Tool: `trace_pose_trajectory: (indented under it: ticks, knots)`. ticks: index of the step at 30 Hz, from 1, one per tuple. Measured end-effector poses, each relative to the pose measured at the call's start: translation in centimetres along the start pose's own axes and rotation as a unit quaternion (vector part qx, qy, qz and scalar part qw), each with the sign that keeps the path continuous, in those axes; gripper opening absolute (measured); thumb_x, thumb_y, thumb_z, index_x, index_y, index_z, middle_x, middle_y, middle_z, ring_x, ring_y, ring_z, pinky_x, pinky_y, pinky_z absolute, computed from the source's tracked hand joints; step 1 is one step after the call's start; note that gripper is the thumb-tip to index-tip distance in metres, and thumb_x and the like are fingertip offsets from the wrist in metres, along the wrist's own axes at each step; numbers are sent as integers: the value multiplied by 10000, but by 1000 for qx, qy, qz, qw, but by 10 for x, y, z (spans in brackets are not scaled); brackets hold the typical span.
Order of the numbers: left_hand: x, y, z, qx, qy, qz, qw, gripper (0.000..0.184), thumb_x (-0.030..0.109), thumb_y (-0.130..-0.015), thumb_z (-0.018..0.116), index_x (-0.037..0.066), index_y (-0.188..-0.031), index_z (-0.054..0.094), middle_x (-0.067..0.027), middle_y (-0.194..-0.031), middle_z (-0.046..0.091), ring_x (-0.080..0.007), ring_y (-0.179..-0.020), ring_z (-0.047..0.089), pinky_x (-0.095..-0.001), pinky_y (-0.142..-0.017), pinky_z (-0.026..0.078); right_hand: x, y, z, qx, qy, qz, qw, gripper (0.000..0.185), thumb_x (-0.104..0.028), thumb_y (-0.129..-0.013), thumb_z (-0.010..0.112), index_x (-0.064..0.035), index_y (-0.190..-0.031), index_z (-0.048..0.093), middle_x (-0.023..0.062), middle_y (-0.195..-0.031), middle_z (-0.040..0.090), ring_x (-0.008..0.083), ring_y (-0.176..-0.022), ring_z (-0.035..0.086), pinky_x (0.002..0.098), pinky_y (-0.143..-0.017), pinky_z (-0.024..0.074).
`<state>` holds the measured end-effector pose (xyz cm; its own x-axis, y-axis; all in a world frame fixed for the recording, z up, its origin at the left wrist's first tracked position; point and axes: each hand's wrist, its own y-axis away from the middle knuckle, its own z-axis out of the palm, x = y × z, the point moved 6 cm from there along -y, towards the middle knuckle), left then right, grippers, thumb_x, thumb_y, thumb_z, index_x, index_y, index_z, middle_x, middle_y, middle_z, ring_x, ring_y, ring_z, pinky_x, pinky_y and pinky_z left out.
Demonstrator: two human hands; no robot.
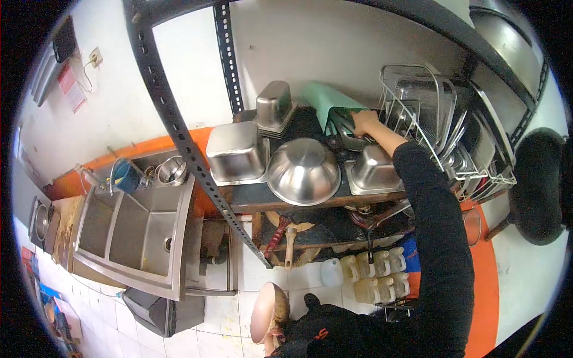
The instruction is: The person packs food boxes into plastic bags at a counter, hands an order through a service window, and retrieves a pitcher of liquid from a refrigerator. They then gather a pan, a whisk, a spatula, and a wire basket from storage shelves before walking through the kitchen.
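My right hand [365, 122] reaches onto the upper shelf, at the open end of a green container [328, 100] lying on its side with dark items inside. Its fingers curl at the container's edge, and what they grip, if anything, is too small to tell. Low in the view my left hand [273, 339] is closed on the rim of a pan or bowl with a pinkish-brown inside [264, 316]. Near my right hand are an upturned steel pan [376, 168] and a large upturned steel bowl [304, 170].
A wire dish rack [418, 119] with trays stands right of my right arm. A black slotted post [185, 140] rises left of the shelf. Pans with handles [289, 247] lie on the lower shelf, above several jugs [382, 289]. A steel double sink [140, 235] is at the left.
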<state>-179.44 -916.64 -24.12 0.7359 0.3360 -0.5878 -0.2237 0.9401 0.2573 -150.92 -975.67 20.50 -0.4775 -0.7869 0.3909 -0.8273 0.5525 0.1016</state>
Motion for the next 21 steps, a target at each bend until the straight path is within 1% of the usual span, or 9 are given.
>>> trace_pose_trajectory:
  ticks: [2,5,9,11,12,14,15,17,21]
  knots:
    - [25,5,-28,66,-97,118,986,100,156,-816,399,76,-821,459,25,-649,462,-102,-573,470,-341,-557,385,1,2,-1,37,5,-13,999,577,-143,-557,624,-67,-1105,462,143,-974,553,276,-920,535,378,-720,451]
    - [16,12,-2,120,-245,180,945,100,142,-806,408,68,-843,463,11,-676,468,-105,-620,476,-338,-565,395,1,-3,-7,83,9,-37,996,481,-183,-561,612,-29,-1010,532,166,-932,562,293,-883,549,389,-722,450]
    - [11,13,5,93,-206,189,956,147,145,-792,425,55,-901,464,-1,-695,468,-100,-672,474,-314,-573,396,3,10,-31,113,-54,-7,992,421,-217,-574,591,-2,-935,565,186,-919,565,312,-852,555,387,-715,454]
    - [6,28,36,341,-415,304,787,215,158,-778,451,47,-962,451,-6,-695,465,-90,-697,469,-297,-570,395,0,12,-36,77,-64,-16,995,383,-235,-588,573,16,-876,581,194,-946,558,318,-864,549,384,-712,457]
    - [2,33,37,343,-417,302,786,215,158,-778,451,47,-962,451,-6,-695,465,-90,-697,469,-297,-570,395,-4,29,-53,73,-91,-32,993,379,-223,-575,584,28,-859,581,196,-920,569,305,-843,561,375,-699,457]
    - [-14,30,73,75,-658,313,681,248,168,-779,448,29,-984,437,2,-699,468,-76,-703,462,-276,-571,393,5,30,-60,30,-93,-16,995,360,-210,-578,585,2,-869,591,192,-929,568,296,-862,557,384,-721,451]
    - [-14,29,78,74,-659,313,680,248,168,-779,448,29,-984,437,2,-699,468,-76,-703,462,-276,-571,393,9,30,-62,-12,-93,-3,996,346,-197,-581,586,-23,-880,600,188,-938,566,287,-880,553,392,-743,445]
    - [-8,24,60,206,-302,253,896,223,155,-781,458,27,-961,431,9,-679,457,-70,-640,461,-240,-547,387,22,33,-81,32,-133,7,991,313,-182,-516,626,-34,-791,627,190,-855,587,275,-818,576,379,-687,461]
    - [-20,27,90,253,-490,258,793,191,163,-781,487,16,-895,444,14,-640,447,-62,-554,446,-206,-508,369,41,54,-98,-48,-33,37,998,250,-125,-468,611,-27,-697,628,181,-767,598,275,-743,589,337,-613,471]
